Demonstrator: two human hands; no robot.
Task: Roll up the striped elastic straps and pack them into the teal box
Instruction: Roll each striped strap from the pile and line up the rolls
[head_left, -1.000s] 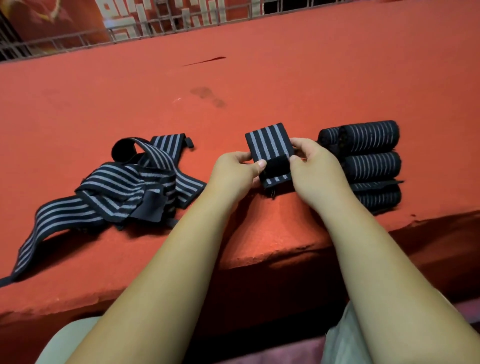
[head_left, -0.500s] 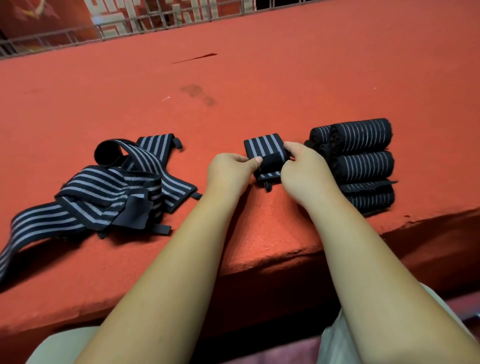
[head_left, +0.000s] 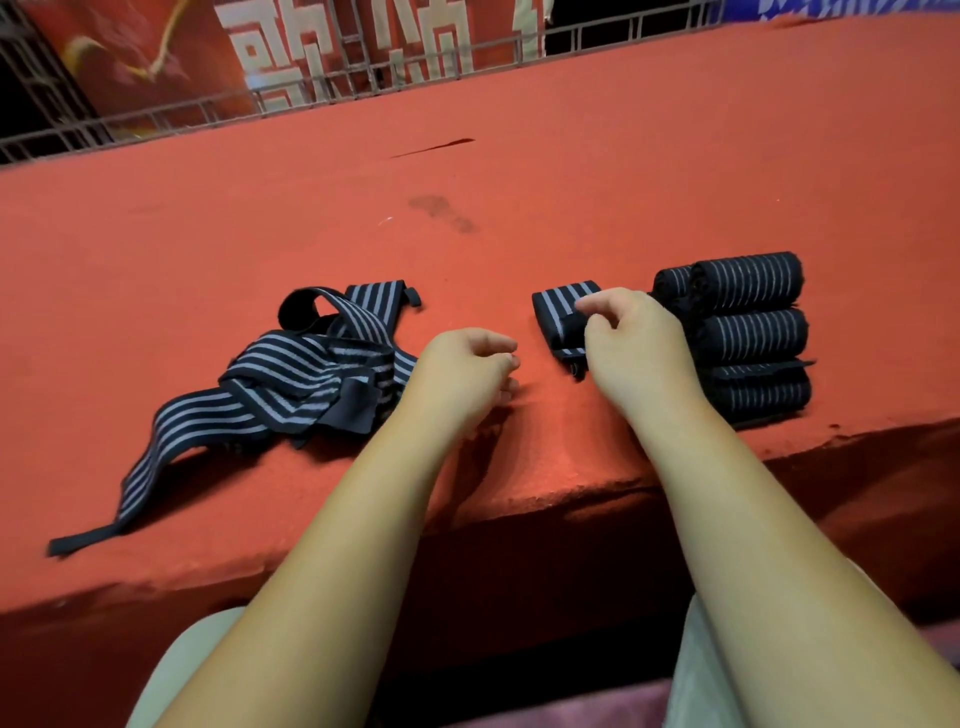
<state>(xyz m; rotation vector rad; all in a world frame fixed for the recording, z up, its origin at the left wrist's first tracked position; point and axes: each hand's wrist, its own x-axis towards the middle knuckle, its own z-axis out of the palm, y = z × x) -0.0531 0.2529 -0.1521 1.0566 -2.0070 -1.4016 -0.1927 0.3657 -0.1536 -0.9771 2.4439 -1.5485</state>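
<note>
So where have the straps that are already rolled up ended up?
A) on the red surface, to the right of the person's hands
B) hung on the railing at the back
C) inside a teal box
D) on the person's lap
A: the finished rolls lie packed together on the red surface, just right of the right hand, whose fingers curl on a separate roll; no box is in view.

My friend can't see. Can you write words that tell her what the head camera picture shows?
A person's right hand pinches a rolled striped strap on a red table, while the left hand hovers beside it, holding nothing. Finished rolls sit together to the right; unrolled straps lie tangled to the left.
</note>
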